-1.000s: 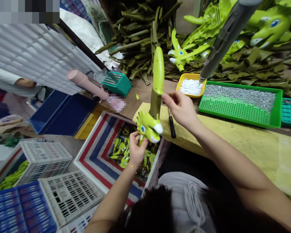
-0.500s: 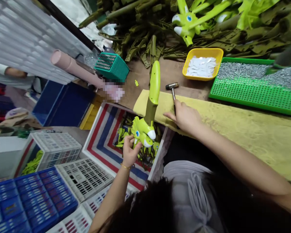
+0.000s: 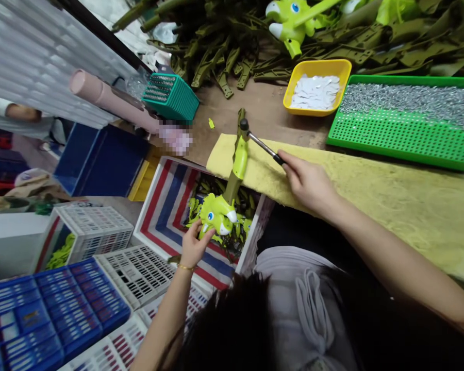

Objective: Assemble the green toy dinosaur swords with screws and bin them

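Note:
My left hand is closed on the lime-green head of a toy dinosaur with a blue eye and white horns. From the head, an olive and lime jointed body runs up over the edge of a yellow cloth. My right hand grips the dark handle of a small hammer. The hammer's head lies at the upper part of the toy, over the joint between a lime piece and an olive piece. Whether it touches there I cannot tell.
Below the toy sits a box with a striped lining, holding green parts. A yellow tray of white pieces and a green tray of metal pins stand behind the cloth. Olive parts pile up at the back. Crates stand at left.
My right hand has raised the hammer off the cloth and brought its head left over the toy. The toy's upper part now shows an olive end beyond the lime piece.

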Motion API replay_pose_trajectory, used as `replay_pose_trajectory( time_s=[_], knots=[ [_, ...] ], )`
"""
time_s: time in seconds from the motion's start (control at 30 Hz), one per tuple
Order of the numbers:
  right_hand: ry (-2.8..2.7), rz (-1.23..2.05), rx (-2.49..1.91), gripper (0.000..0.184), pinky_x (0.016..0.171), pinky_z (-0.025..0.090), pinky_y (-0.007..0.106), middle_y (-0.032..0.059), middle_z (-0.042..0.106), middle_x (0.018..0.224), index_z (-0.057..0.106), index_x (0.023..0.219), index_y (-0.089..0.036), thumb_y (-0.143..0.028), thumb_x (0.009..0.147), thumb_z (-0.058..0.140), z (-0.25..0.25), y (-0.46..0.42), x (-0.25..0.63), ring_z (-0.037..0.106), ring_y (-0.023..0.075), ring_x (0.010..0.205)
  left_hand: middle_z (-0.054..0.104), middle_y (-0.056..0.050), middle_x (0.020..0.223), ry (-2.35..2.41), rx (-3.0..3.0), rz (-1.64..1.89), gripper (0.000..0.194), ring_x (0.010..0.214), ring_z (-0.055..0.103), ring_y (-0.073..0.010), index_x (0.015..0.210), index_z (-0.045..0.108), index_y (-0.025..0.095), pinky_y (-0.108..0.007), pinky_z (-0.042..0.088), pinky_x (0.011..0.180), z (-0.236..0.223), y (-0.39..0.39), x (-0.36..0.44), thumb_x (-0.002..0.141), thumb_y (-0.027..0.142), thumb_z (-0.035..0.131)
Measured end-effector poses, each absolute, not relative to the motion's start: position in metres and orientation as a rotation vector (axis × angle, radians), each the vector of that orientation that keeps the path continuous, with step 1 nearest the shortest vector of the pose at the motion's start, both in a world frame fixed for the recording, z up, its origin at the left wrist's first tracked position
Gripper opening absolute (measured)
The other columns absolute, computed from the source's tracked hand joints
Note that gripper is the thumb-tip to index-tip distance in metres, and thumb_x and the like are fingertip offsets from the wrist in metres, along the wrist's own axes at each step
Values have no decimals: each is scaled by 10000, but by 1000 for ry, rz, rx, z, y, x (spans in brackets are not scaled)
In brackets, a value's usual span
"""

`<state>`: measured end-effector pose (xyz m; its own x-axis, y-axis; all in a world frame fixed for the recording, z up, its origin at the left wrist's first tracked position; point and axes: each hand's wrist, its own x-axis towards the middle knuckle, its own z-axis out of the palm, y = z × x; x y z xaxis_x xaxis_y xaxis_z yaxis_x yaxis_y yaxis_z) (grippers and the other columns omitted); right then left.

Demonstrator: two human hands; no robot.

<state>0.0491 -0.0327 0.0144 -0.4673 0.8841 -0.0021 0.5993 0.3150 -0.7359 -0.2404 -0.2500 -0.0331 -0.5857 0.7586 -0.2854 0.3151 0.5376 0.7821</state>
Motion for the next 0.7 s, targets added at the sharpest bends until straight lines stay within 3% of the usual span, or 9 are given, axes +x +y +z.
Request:
replay_pose_trajectory(
  time_s=[0.2,0.37,0.53,0.7],
  knots=[
    [-2311,800,-1402,502,794,523,364,107,702,1011,452,1441,-245,-281,950,348,4,-25,31,656,226,866,695,-55,906,2315,1203,650,583,817,625,-205,1054,607,153,-313,500,775,-23,-244,-247,672,585,688],
    [-2437,714,-1250,491,770,526,350,93,714,977,470,1429,-248,-308,959,340,32,-41,52,668,223,856,632,4,746,2342,1271,624,496,604,515,-129,1009,621,163,-250,434,631,-27,-218,-208,753,587,627],
    [-2801,583,-1128,461,604,481,290,72,713,902,508,1394,-304,-302,953,375,51,-59,65,661,194,696,448,70,551,2333,1166,743,399,448,382,-95,922,601,184,-230,327,509,-35,-201,-177,794,562,599],
    [-2866,400,-1028,435,488,402,258,48,709,815,551,1358,-279,-290,942,428,59,-62,58,602,154,557,420,68,537,2381,1231,731,370,486,442,-125,897,584,196,-246,335,541,-36,-205,-176,794,550,613]
  ],
)
